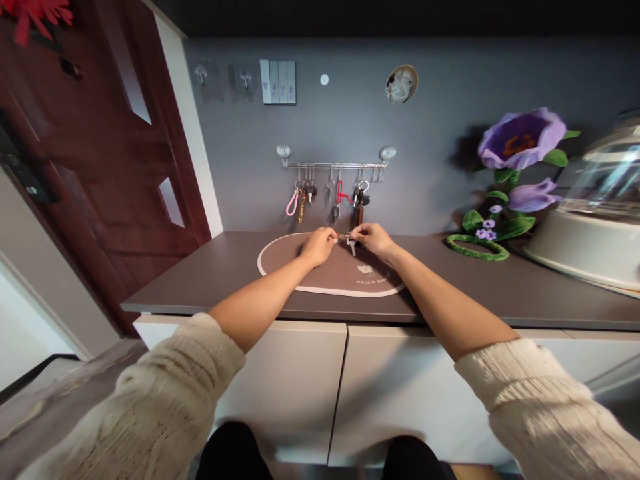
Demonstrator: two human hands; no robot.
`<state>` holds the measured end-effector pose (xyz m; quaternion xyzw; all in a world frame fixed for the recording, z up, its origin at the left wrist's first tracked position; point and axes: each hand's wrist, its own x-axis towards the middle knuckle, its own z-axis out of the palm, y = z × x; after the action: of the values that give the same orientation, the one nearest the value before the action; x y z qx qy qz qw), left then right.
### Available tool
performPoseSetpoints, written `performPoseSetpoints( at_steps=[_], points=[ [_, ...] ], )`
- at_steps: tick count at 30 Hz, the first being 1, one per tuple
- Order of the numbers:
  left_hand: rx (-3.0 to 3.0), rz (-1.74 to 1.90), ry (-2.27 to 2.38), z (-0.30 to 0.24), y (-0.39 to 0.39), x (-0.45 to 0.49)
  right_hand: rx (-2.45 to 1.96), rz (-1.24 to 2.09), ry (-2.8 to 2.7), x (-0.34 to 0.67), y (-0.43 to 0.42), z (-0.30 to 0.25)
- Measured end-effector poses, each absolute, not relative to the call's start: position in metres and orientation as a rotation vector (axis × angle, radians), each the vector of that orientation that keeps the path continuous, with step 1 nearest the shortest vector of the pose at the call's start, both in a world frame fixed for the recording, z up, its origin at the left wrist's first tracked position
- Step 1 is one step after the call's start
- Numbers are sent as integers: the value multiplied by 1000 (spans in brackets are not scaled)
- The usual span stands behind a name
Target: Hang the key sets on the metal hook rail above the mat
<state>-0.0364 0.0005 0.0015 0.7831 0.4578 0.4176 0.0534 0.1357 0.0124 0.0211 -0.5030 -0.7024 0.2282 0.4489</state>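
Observation:
Just over the oval brown mat with a pale border, a small bunch of keys hangs between my two hands. My left hand pinches one side of it at what looks like the ring. From the other side, my right hand pinches it too, fingers pressed together. One silver key dangles below the fingertips; the rest of the bunch is small and partly hidden. Behind my hands, several sets of keys hang from a clear hook rail on the wall, one with a pink loop.
A purple flower ornament with a green base stands on the counter at the right. Beside it is a large cream, clear-topped appliance. A dark red door is on the left. White cabinet doors lie below the counter.

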Motion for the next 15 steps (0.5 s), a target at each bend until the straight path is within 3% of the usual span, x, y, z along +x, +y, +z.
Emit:
performPoseSetpoints(
  at_steps=[7,15],
  points=[
    [2365,1380,1358,4,-1,-36,-967,973,-1528,129,5,25],
    [2276,1502,1163,9,-4,-34,-861,1103,-1423,121,-6,31]
  ],
)
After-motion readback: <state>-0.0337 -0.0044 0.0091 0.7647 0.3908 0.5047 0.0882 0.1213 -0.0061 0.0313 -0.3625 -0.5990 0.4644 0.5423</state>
